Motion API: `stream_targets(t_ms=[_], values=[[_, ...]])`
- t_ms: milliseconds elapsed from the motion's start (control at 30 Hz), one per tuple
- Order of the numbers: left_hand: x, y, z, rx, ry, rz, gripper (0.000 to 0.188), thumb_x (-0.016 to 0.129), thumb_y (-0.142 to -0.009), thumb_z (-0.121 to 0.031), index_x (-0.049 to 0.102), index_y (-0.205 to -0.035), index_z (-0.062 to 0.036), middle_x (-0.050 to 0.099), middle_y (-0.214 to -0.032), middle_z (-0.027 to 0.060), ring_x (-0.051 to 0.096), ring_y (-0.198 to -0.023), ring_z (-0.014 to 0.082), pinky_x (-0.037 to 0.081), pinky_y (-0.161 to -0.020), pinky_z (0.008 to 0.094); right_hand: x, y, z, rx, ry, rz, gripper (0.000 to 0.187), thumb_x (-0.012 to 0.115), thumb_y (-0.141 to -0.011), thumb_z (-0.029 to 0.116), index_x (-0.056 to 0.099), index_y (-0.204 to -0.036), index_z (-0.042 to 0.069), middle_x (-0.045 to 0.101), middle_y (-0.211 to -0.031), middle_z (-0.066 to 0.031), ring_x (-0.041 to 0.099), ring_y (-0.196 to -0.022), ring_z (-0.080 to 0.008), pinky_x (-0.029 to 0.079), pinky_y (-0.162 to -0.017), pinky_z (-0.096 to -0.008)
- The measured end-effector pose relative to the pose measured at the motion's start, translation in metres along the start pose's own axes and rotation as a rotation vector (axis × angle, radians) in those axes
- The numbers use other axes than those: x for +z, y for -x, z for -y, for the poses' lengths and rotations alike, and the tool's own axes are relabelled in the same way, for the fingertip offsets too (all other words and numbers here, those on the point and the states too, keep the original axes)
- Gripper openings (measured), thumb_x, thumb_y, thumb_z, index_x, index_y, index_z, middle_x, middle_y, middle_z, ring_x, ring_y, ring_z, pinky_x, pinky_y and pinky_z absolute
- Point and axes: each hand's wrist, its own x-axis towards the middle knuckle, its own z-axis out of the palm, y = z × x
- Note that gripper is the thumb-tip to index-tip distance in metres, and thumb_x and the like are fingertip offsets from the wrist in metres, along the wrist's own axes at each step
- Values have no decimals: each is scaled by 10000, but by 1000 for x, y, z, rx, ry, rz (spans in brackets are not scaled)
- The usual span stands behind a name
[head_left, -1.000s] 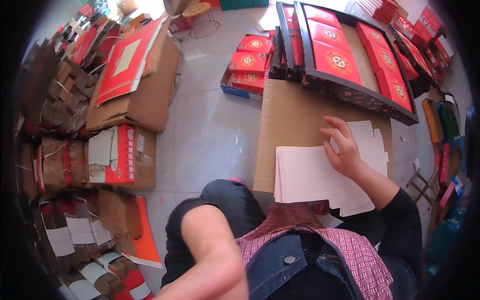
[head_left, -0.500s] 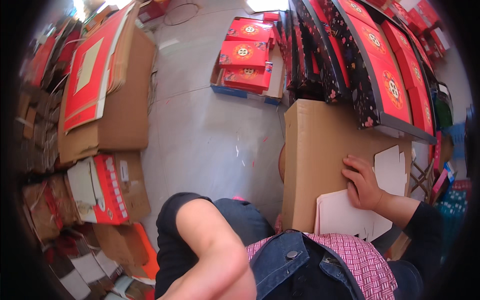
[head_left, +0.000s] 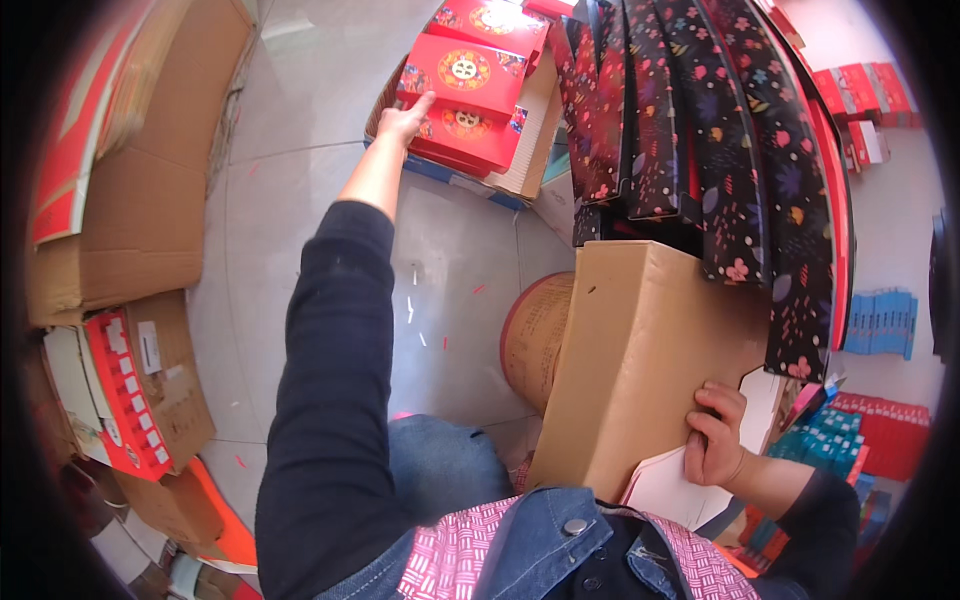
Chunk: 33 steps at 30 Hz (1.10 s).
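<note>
My left arm reaches far forward. The left hand (head_left: 402, 122) is at the left edge of a flat red gift box (head_left: 465, 72), its thumb on the lid and its other fingers partly hidden at the side. The box lies among other red boxes in a shallow open carton (head_left: 440, 178) on the floor. My right hand (head_left: 716, 437) rests with bent, parted fingers on a brown cardboard box (head_left: 640, 330) in front of me, gripping nothing visible. Partly under this hand is white die-cut card (head_left: 672, 487); another white piece (head_left: 758, 400) shows beyond it.
Black flower-patterned boxes (head_left: 735, 150) stand close together at the right, overhanging the brown box. A round brown drum or stool (head_left: 538, 340) is on the floor beside it. Cartons (head_left: 160, 200) are piled at the left. Paper scraps (head_left: 410, 308) lie on the grey floor.
My left arm has swung from a bent position near my body out to the red boxes. The right hand stays on the brown box, its fingers more bent. The view has shifted.
</note>
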Motion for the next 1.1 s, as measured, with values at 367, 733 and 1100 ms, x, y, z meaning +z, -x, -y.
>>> stream_targets(t_ms=[367,733,1100], values=[[46,9,-10,-322,-977,-248,1117,855,-550,-508,314,-1380,9,463,-1356,162,402,-1292,272,385,-1014,387,0,0,3,58,-14,35,379,495,-629,-11,507,-999,70,446,-1120,-168,447,-1036,-357,378,-887,-452],[31,-16,23,-293,169,256,256,770,-676,-22,666,-910,-30,683,-874,126,650,-658,203,548,-590,347,3,-5,6,73,5,37,396,486,-617,-15,496,-1005,68,441,-1111,-173,453,-1022,-356,378,-881,-448],[14,-49,13,-91,326,196,897,778,-646,-546,418,-1333,-95,582,-1225,135,591,-1083,273,483,-906,498,1,-11,2,31,4,44,379,475,-621,-7,486,-993,65,432,-1104,-174,440,-1025,-358,379,-887,-446]])
